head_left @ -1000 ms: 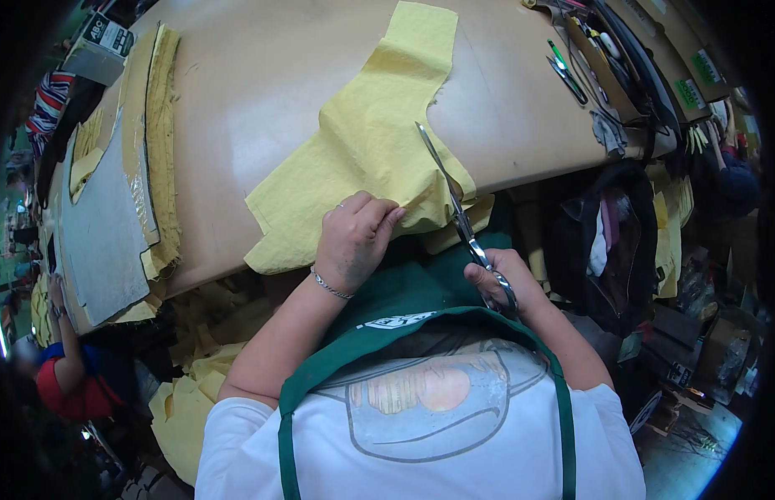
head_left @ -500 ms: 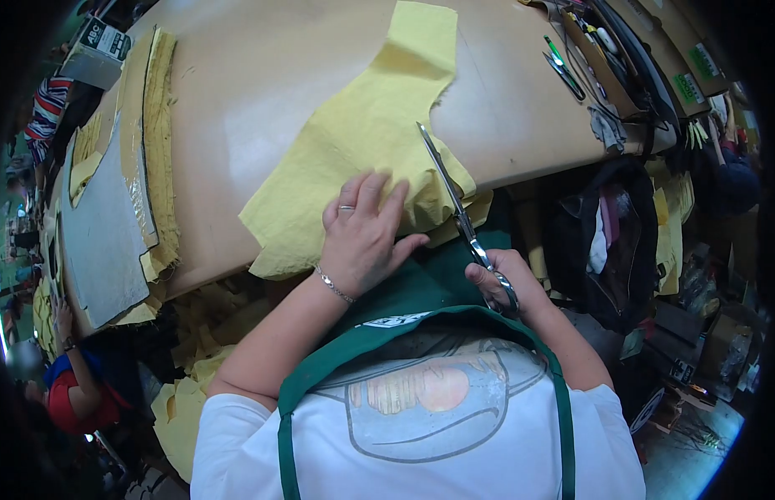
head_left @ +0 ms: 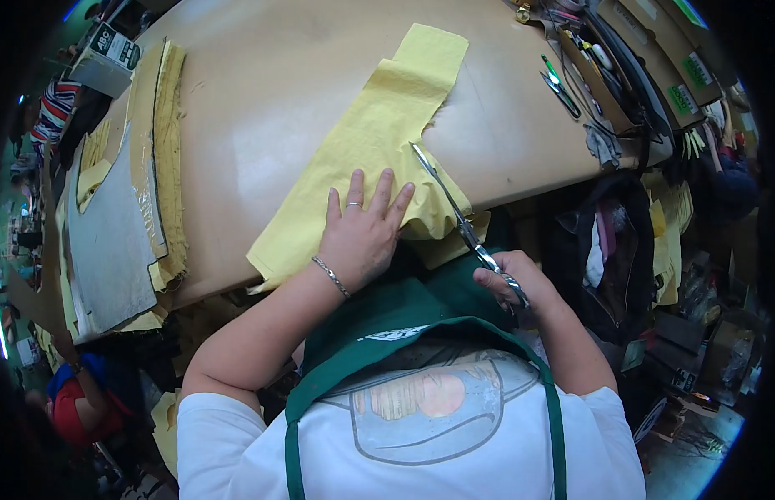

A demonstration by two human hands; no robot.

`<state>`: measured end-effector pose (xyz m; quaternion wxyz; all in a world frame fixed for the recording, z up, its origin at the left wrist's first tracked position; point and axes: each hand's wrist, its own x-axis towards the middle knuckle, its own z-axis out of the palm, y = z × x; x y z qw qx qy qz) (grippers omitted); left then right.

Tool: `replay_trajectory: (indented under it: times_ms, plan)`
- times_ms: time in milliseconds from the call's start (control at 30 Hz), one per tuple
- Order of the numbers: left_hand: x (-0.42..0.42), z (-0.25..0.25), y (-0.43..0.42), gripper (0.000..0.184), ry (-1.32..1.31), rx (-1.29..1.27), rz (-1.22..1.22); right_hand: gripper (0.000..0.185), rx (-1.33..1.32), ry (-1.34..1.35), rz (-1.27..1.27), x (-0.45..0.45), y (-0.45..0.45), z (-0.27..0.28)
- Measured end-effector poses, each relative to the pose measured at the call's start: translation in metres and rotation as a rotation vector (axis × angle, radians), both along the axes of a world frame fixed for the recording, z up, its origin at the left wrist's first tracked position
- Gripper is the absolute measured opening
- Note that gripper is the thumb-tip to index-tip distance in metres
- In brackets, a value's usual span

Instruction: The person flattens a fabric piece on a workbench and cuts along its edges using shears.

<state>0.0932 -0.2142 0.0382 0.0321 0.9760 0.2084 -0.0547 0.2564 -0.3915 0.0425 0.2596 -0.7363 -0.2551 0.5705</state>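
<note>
The left hand [head_left: 367, 223] is lying flat, fingers splayed, on the yellow fabric panel [head_left: 367, 125], apparently steadying it across the near edge of the tabletop [head_left: 237, 108]; the right hand [head_left: 518, 275] is gripping metal scissors [head_left: 470, 234] by the handles, likely aiming the blades forward.

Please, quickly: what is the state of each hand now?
Left hand: open, fingers spread on the cloth.
Right hand: closed, holding the scissors.
</note>
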Motion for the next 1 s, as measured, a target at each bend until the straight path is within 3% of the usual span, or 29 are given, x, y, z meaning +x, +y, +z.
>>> replay_trajectory:
  times_ms: [300,500,1000]
  plan:
    - [0.0,0.001,-0.038,0.061,-0.051,-0.083,0.061,0.046,0.007,0.133,0.012,0.008,-0.03,-0.008]
    - [-0.002,0.001,-0.04,0.061,-0.06,-0.098,0.064,0.052,0.119,0.292,0.065,0.014,-0.027,-0.014]
    - [-0.004,0.005,-0.048,0.062,-0.063,-0.133,0.057,0.063,0.145,0.284,0.105,0.008,-0.01,-0.014]
